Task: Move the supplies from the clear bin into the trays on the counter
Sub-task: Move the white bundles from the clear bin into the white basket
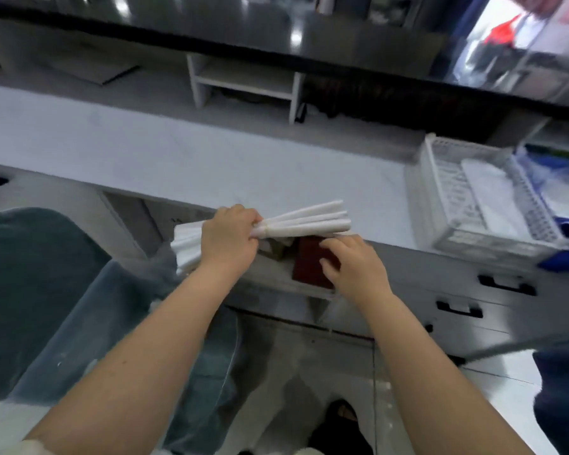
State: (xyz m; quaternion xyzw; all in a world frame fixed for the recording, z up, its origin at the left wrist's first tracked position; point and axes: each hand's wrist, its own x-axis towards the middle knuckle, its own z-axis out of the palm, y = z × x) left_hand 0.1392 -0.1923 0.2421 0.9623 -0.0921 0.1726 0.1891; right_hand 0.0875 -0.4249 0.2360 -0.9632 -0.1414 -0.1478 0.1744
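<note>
Now the left hand (229, 238) grips a bundle of white rolls (306, 220) over the near edge of the counter (178, 159); just right, the right hand (352, 267) curls its fingers round a dark red packet (309, 270), while a white tray (422, 198) sits far right, well apart

A small white open shelf (247, 82) stands at the back under a dark glossy ledge (243, 31), white drawers (467, 290) with black handles (506, 285) are at the right, a teal padded seat (30, 290) is at the left, and a black shoe (344, 418) shows on the grey tiled floor (309, 372) below.
</note>
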